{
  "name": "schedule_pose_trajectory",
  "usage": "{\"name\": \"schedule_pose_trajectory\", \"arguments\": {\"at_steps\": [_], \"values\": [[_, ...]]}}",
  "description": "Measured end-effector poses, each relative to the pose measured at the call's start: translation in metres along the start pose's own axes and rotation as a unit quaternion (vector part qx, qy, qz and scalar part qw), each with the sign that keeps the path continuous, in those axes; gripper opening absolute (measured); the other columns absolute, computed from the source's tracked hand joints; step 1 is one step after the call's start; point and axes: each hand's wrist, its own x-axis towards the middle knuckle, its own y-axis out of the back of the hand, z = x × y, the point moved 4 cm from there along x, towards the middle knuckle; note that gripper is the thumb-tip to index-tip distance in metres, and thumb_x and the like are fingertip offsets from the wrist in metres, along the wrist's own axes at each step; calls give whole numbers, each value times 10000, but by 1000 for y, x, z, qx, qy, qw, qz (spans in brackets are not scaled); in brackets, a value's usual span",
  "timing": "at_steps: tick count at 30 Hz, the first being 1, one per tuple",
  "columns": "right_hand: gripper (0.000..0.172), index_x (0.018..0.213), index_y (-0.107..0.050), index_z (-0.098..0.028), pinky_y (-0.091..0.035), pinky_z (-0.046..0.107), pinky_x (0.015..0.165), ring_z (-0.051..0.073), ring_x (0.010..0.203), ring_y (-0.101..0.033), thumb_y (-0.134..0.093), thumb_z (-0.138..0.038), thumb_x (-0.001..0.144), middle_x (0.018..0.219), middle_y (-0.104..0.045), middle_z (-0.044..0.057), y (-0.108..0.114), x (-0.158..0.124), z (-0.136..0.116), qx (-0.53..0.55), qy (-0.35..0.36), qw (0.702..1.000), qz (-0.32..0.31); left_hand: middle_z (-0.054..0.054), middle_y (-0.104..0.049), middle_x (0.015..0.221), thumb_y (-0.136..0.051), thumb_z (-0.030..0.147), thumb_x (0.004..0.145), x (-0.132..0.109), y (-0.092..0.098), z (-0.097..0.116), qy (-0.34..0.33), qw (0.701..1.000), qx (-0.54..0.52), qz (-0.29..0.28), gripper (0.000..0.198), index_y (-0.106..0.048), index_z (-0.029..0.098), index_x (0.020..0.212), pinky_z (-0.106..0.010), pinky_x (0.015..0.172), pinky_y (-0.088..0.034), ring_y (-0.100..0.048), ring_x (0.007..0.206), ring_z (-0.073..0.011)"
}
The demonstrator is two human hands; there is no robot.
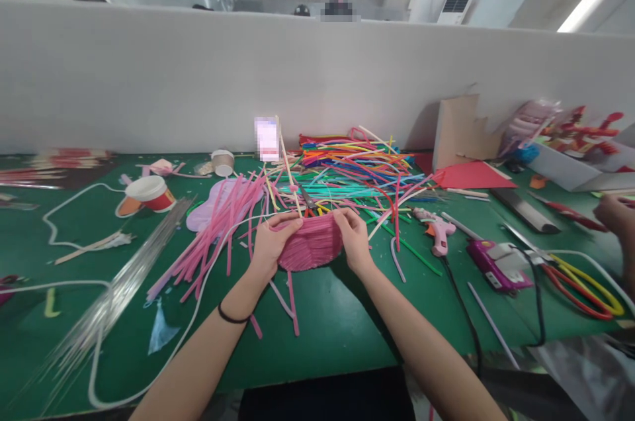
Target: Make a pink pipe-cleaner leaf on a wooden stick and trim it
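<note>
Between my hands is a dark pink panel of fuzzy pipe cleaners [311, 243], laid side by side in rows and rounded along its lower edge. My left hand [272, 242] pinches its left upper corner, thumb on top. At the opposite corner, my right hand [353, 239] grips the edge between thumb and fingers. Just beyond the panel lie scissors [308, 201], partly hidden. Loose pink pipe cleaners [218, 229] spread over the table to the left of my left hand. A pink glue gun [437, 229] rests to the right of my right hand.
Multicoloured pipe cleaners [352, 163] are heaped at the back. A paper cup [151, 192], thin wires [124, 282] and a white cable [96, 348] occupy the left. Rightward are a purple power strip [499, 269], large scissors [580, 282], a white box [570, 166] and another person's hand [618, 217].
</note>
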Motion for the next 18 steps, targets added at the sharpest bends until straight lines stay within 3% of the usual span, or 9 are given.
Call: {"name": "schedule_pose_trajectory", "arguments": {"at_steps": [9, 15, 18], "values": [[249, 798, -609, -203, -434, 275, 626, 154, 655, -565, -593, -450, 829, 708, -622, -5, 0, 1, -6, -119, 68, 990, 9, -63, -750, 845, -840, 333, 585, -2, -1, 3, 7, 1000, -18, 12, 331, -761, 177, 867, -308, 731, -505, -675, 739, -191], [258, 748, -564, -219, -409, 285, 632, 150, 621, -517, -567, -462, 836, 653, -590, -17, 3, 0, -1, -205, 86, 973, 56, -79, -752, 894, -833, 328, 597, -3, -2, 3, -11, 1000, -2, 13, 322, -766, 177, 874, -313, 763, -501, -681, 807, -211], [264, 752, -571, -218, -416, 285, 636, 153, 629, -537, -581, -472, 825, 668, -608, -12, 2, 1, 0, -178, 76, 980, 53, -77, -753, 883, -834, 328, 597, -2, -1, 1, -10, 1000, -2, 14, 323, -767, 177, 875, -311, 762, -498, -682, 798, -210]]}}
